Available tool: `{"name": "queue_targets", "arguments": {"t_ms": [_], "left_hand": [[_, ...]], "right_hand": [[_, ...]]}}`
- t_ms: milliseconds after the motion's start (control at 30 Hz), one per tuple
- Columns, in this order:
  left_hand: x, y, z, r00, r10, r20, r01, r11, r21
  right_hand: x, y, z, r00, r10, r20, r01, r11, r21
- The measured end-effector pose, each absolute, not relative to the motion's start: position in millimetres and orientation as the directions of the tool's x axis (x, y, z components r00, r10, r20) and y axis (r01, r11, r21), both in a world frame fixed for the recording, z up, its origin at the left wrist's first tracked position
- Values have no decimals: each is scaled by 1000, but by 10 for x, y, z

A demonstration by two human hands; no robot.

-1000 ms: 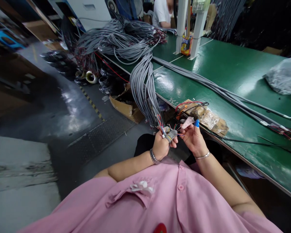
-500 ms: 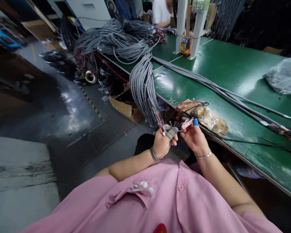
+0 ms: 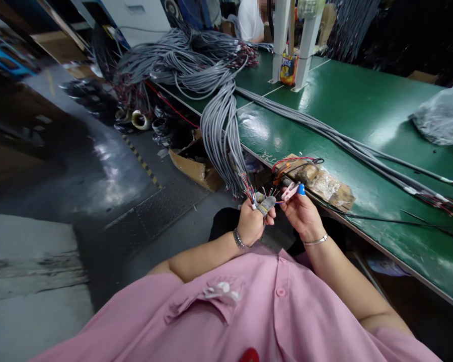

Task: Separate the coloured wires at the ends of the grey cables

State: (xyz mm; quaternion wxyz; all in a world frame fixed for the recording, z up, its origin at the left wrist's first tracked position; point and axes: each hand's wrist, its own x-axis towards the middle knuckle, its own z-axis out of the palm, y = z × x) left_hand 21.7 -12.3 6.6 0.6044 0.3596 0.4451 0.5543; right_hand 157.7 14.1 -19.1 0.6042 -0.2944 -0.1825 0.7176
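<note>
My left hand (image 3: 253, 221), with grey covers on its thumb and finger, is closed on the coloured wire ends (image 3: 249, 192) of a grey cable bundle (image 3: 222, 133). The bundle hangs over the table's edge. Just to the right, my right hand (image 3: 302, 212) pinches a small pink tool (image 3: 290, 191) close to the wires. A blue cover (image 3: 301, 189) sits on one of its fingertips. Thin wires stick out between the two hands. The fingers' exact contact with single wires is too small to make out.
On the green table (image 3: 335, 110) lie a taped brown block (image 3: 324, 185), long grey cables (image 3: 305, 119) and a plastic bag (image 3: 443, 115). White posts stand behind. Across the table is a person in white (image 3: 249, 21). An open carton (image 3: 196, 163) is below the edge.
My right hand has shifted slightly left, and the pink tool and blue fingertip have turned a little. My left hand still holds the wires, nearly in place.
</note>
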Motion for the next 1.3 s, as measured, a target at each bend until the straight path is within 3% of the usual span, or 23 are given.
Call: {"name": "queue_targets", "arguments": {"t_ms": [267, 433, 600, 700, 933, 1133, 1300], "left_hand": [[250, -146, 55, 2, 988, -154, -306, 147, 941], [225, -170, 64, 4, 988, -156, -332, 149, 931], [120, -216, -10, 40, 982, -186, -308, 190, 932], [71, -243, -69, 73, 978, -196, -264, 208, 942], [13, -265, -132, 230, 960, -159, -127, 192, 973], [-14, -230, -87, 431, 866, -252, 22, 269, 963], [-10, -180, -99, 310, 926, -215, -66, 246, 967]], "right_hand": [[1558, 138, -161, -105, 979, -174, -766, -191, -613], [1603, 102, -221, -184, 960, -212, -774, -274, -571], [1726, -4, -276, -397, 889, -228, -591, -438, -677], [1770, -63, -245, -450, 858, -249, -443, -456, -772], [1794, -55, -152, -359, 904, -230, -331, -354, -875], [1716, -90, -70, -300, 950, -88, -175, -145, -974], [1720, -123, -147, -169, 982, -83, -222, -119, -968]]}}
